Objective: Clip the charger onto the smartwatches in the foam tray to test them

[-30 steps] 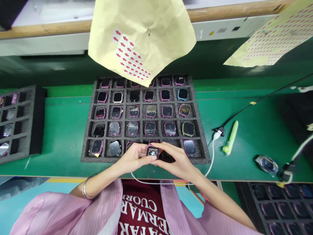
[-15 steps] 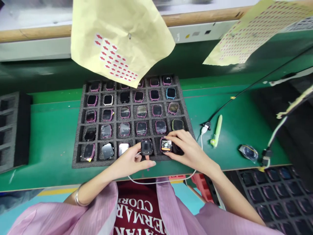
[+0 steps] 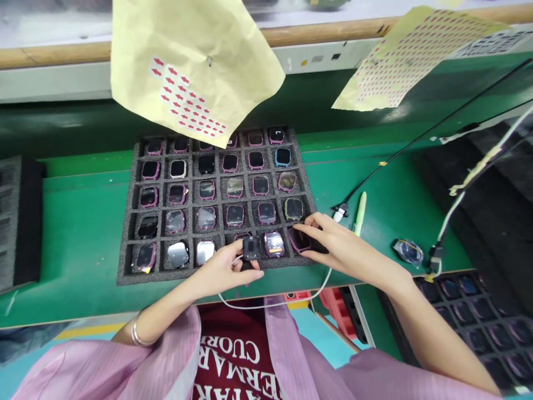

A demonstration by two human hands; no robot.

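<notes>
A dark foam tray (image 3: 124, 261) holds rows of square smartwatches, mostly purple-framed. My left hand (image 3: 222, 273) is closed on a small black square charging dock (image 3: 251, 247) with a white cable (image 3: 266, 307), held above the tray's front row. In the front right corner compartment lies a purple-framed smartwatch (image 3: 298, 239) with a dark screen. The thumb and fingers of my right hand (image 3: 335, 241) grip its edges. Just left of it, a smartwatch with a lit screen (image 3: 273, 244) sits in its own compartment, untouched.
A green pen (image 3: 360, 214) and a bagged coil of cable (image 3: 408, 253) lie to the right on the green table (image 3: 83, 222). Black foam (image 3: 29, 222) stands at the left. A yellow sticker sheet (image 3: 187, 61) hangs over the tray's back. Another watch tray (image 3: 470, 311) sits lower right.
My right hand has let go of the lit smartwatch, which now rests in its compartment, and has moved right to the corner smartwatch. My left hand still holds the charging dock.
</notes>
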